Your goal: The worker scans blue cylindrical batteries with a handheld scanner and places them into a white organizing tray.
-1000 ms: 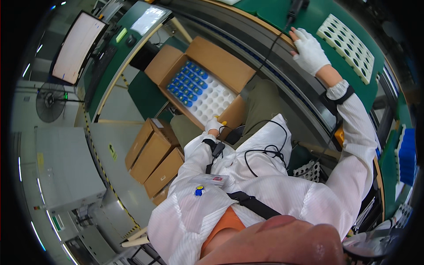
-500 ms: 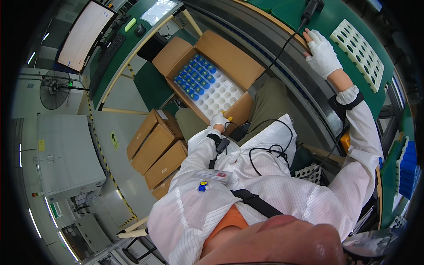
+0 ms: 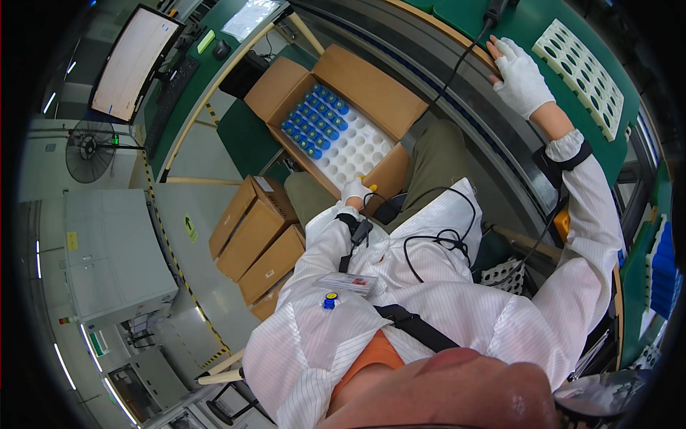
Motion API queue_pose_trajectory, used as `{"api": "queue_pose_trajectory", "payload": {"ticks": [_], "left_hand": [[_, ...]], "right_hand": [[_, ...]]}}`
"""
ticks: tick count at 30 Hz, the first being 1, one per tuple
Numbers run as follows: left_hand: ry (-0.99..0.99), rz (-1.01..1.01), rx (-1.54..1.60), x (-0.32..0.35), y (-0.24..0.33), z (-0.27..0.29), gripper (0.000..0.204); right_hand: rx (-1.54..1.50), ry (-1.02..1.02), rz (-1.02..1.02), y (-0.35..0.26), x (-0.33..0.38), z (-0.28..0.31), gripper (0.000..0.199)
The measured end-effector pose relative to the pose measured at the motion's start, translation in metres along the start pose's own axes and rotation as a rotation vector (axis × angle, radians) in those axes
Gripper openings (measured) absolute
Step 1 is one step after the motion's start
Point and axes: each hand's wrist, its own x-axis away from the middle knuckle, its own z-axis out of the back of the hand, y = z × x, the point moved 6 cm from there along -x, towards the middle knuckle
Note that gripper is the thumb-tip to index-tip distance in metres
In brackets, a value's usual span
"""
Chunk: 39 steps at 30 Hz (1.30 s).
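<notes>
An open cardboard box [image 3: 370, 66] sits in front of my lap, holding a white tray [image 3: 355, 152] with round pockets. Blue cylinders [image 3: 312, 121] fill the tray's far left part, while its near right pockets hold none. My left hand [image 3: 354, 191], in a white glove, is closed at the box's near edge; yellow shows at its fingertips and the rest of its grip is partly hidden. Out to the right, my white-gloved right hand [image 3: 520, 77] rests at the green table's edge, fingers stretched out and apart. Nothing shows in it. A black corded device [image 3: 496, 10] lies just beyond those fingers.
A pale perforated tray [image 3: 580, 77] lies on the green table [image 3: 477, 16], right of my right hand. The black cable [image 3: 454, 74] runs down toward the box. Closed cartons [image 3: 254, 227] stand at left. A monitor [image 3: 136, 63] and keyboard [image 3: 175, 80] occupy the far-left desk.
My right hand has shifted slightly farther away along the table edge, toward the black device. My left hand stays at the box, and the blue cylinders look unchanged.
</notes>
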Motion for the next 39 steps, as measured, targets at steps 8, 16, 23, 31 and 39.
{"api": "queue_pose_trajectory", "payload": {"ticks": [8,16,23,31,39], "left_hand": [[-0.012,0.023,-0.003,-0.003,-0.004,-0.003,0.056],[0.008,0.0,-0.034,0.001,0.001,0.002,0.057],[-0.003,0.042,-0.087,-0.003,-0.002,-0.002,0.055],[0.038,0.024,-0.105,0.001,0.003,0.005,0.056],[-0.028,0.076,-0.126,0.002,0.003,0.005,0.053]], "right_hand": [[-0.021,-0.003,-0.011,0.001,0.0,-0.001,0.059],[-0.006,0.016,0.0,0.001,0.001,-0.002,0.056],[-0.041,-0.022,-0.021,-0.003,-0.002,0.008,0.056],[-0.083,-0.094,-0.059,-0.007,-0.004,0.017,0.058],[-0.11,-0.079,-0.061,-0.006,-0.002,0.017,0.059]]}}
